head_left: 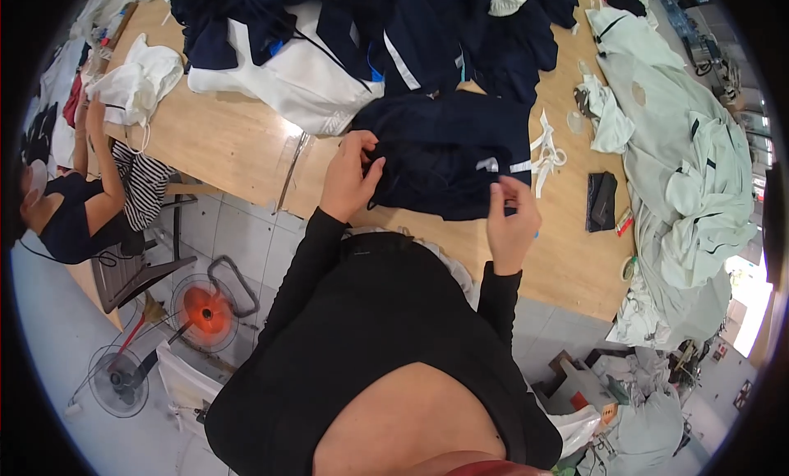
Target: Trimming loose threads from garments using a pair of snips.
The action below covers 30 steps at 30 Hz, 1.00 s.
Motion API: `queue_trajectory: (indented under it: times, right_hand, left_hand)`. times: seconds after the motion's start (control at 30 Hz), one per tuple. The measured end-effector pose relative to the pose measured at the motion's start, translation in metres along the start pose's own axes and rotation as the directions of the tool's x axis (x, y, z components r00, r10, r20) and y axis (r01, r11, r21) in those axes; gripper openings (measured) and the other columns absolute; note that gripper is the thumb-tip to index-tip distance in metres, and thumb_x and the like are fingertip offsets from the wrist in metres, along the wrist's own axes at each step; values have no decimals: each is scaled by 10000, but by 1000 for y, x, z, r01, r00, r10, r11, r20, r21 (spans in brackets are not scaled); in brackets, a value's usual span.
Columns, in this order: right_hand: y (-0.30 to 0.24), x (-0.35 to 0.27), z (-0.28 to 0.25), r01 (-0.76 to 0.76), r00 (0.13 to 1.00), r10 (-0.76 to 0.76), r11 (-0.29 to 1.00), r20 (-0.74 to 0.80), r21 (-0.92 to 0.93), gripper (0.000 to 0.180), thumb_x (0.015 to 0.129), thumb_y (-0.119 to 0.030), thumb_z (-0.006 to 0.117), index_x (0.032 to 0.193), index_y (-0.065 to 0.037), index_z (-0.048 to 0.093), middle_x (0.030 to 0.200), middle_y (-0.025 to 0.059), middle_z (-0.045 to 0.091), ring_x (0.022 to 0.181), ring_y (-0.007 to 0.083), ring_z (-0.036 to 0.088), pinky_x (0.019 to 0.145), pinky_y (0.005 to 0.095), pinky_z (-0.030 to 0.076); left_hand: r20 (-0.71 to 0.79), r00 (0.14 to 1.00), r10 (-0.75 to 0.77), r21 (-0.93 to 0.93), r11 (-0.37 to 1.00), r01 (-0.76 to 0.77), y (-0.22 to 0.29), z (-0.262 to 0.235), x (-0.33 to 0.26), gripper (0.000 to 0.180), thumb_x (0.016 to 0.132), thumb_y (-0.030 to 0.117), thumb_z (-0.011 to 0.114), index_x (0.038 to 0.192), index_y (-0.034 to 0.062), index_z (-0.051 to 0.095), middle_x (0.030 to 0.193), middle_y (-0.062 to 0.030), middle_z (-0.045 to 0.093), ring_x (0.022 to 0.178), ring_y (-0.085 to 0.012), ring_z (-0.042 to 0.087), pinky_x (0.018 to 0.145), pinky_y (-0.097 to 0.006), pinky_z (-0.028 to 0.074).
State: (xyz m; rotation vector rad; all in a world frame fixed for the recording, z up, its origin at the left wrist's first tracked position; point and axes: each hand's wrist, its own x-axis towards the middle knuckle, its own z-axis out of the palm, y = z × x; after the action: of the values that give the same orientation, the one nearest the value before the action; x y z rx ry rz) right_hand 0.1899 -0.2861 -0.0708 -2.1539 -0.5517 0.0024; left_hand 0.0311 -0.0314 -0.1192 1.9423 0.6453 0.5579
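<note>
Left grip point(352, 180) and right grip point(511, 223) curled at rumpled navy garment point(440, 176) (pinching? cannot tell); knotted white strips point(547, 155) beside.

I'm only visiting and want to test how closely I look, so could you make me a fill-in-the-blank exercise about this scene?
1. The garment between the left hand and right hand is dark ____.
2. The left sleeve of the camera wearer is ____.
3. The large pale fabric heap lies toward the picture's ____ side.
4. The cloth beside the co-worker is patterned with ____.

Missing words: blue; black; right; stripes.
</note>
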Motion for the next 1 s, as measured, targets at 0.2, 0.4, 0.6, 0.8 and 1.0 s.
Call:
queue_trajectory:
  times: [0.2,0.4,0.6,0.8,1.0]
  right_hand:
    - [-29,10,64,468,806,-469,878,360,95,270,844,18,798,1105,-50,791,1179,141,744,1034,339,697,896,404,581]
    - [-18,3,110,250,713,-457,874,531,417,157,873,26,800,997,-21,715,1140,134,717,874,247,679,743,333,553]
    - [0,13,41,-386,919,56,337,391,859,186,1026,96,543,1135,-54,556,1014,150,731,672,146,588,610,287,479]
    - [-13,30,17,-86,989,-67,464,131,882,129,1060,58,553,1118,-46,601,1030,147,704,732,165,618,645,285,500]
    - [-30,-2,92,465,789,-440,884,429,50,296,898,39,684,1186,-5,735,1080,194,751,874,408,739,750,447,590]
  left_hand:
    - [145,982,122,218,964,-152,-4,8,-11,168,1024,129,707,1182,78,730,1095,-165,630,921,-378,651,803,-443,547]
    - [9,1000,-11,197,980,9,-4,-12,-19,111,898,90,778,987,38,818,831,-129,670,728,-337,697,685,-430,562]
    - [-4,994,-109,161,981,109,-7,-25,-44,387,789,-39,715,1163,19,796,1206,-147,693,871,-282,729,751,-372,581]
    - [87,996,-28,156,988,14,-4,-21,-35,582,756,-63,657,1330,10,721,1594,-129,561,1069,-314,735,845,-393,593]
    - [140,990,5,122,992,-22,6,-29,-31,621,768,-56,640,1385,10,680,1598,-108,571,1047,-318,745,825,-389,598]
